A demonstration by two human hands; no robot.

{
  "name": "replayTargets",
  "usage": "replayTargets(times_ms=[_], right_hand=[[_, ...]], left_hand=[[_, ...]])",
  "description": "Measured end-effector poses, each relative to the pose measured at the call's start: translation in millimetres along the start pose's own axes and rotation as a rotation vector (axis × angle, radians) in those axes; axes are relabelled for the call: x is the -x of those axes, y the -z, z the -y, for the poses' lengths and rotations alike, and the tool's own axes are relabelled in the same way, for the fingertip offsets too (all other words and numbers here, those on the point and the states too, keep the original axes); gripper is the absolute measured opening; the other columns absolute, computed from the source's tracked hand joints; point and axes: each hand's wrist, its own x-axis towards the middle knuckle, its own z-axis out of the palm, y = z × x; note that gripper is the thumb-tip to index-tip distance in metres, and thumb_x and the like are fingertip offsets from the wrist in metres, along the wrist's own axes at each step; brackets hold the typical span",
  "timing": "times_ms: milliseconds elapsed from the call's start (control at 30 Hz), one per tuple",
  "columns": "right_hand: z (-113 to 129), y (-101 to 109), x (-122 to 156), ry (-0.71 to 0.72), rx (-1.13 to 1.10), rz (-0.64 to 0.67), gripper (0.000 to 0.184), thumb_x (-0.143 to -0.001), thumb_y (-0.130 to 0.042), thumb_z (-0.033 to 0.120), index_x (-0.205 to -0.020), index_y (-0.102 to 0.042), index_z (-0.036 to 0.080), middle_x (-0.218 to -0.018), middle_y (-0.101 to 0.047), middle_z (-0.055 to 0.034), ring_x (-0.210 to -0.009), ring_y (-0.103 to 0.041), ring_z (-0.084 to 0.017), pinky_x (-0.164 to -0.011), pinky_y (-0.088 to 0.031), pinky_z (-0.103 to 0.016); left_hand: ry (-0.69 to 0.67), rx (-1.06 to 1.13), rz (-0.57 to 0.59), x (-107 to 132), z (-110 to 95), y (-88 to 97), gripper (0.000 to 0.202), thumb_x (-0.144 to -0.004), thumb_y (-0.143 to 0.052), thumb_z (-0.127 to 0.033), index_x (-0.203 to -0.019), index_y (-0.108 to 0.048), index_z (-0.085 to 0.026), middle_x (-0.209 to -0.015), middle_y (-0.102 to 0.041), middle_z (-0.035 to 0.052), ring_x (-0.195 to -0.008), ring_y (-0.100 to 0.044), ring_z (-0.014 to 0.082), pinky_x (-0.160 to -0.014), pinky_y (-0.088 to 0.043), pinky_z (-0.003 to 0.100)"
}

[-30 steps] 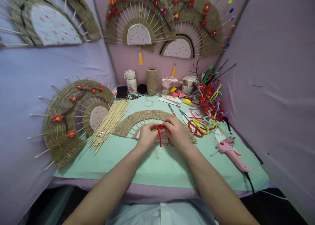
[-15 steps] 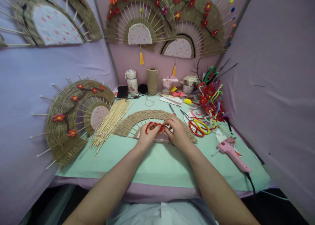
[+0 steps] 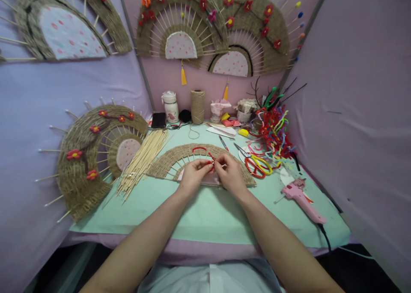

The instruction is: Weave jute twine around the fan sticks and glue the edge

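Note:
A red pipe cleaner (image 3: pixel 205 154) is pinched between both hands, its free end curling up and to the left over a half-woven jute fan (image 3: pixel 167 159). My left hand (image 3: pixel 192 175) grips it from the left with closed fingers. From the right, my right hand (image 3: pixel 228 172) pinches the same spot. Both hands hover just above the fan's lower middle, on the mint-green table mat (image 3: pixel 205 211).
A bundle of bamboo sticks (image 3: pixel 143 158) lies left of the fan. A finished flowered fan (image 3: pixel 93 156) leans at the left. Scissors (image 3: pixel 257 164), a heap of coloured pipe cleaners (image 3: pixel 272 128) and a pink glue gun (image 3: pixel 302 201) sit right. A twine spool (image 3: pixel 197 106) stands behind.
The pipe cleaner's loose end, hanging down a second ago, has swung up and over to the left and now curls above the fan. Both hands stayed in place, still pinching.

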Motion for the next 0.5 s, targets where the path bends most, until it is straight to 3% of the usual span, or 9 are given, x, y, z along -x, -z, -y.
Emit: replayTargets(times_ms=[167,267,367,500], right_hand=[[-4.0,-0.4,-0.4,0.105,0.199,0.104,0.009,-0.079,-0.048,0.019,-0.073,-0.053,0.02,-0.066,-0.056,0.0005,-0.063,-0.049,-0.015,-0.058,-0.035,-0.026],[-6.2,2.1,-0.9,0.2,0.284,0.187,0.011,-0.081,-0.047,0.016,-0.072,-0.052,0.02,-0.071,-0.054,-0.0016,-0.068,-0.048,-0.017,-0.062,-0.035,-0.028],[-8.4,5.2,-1.6,0.275,0.325,0.25,0.012,-0.084,-0.045,0.015,-0.075,-0.051,0.02,-0.076,-0.054,-0.0029,-0.073,-0.048,-0.018,-0.065,-0.035,-0.029],[-8.8,7.5,-2.7,0.302,0.3,0.283,0.015,-0.089,-0.043,0.018,-0.076,-0.051,0.02,-0.077,-0.055,-0.003,-0.076,-0.048,-0.018,-0.066,-0.036,-0.029]], left_hand=[[-0.293,-0.419,-0.084,2.6,2.8,1.8,0.009,-0.072,-0.064,-0.021,-0.077,-0.071,-0.018,-0.076,-0.07,0.0031,-0.071,-0.063,0.0164,-0.07,-0.048,0.026],[-0.377,-0.533,-0.105,2.9,3.1,3.1,0.012,-0.073,-0.062,-0.018,-0.079,-0.072,-0.021,-0.077,-0.071,0.0025,-0.072,-0.063,0.0167,-0.071,-0.047,0.026],[-0.358,-0.538,-0.087,0.4,3.4,4.7,0.014,-0.072,-0.062,-0.017,-0.081,-0.073,-0.021,-0.08,-0.071,0.0028,-0.075,-0.063,0.017,-0.073,-0.048,0.026],[-0.132,-0.339,-0.039,-5.1,3.2,6.3,0.011,-0.07,-0.065,-0.02,-0.078,-0.072,-0.019,-0.076,-0.071,0.0035,-0.069,-0.064,0.0164,-0.068,-0.051,0.028]])
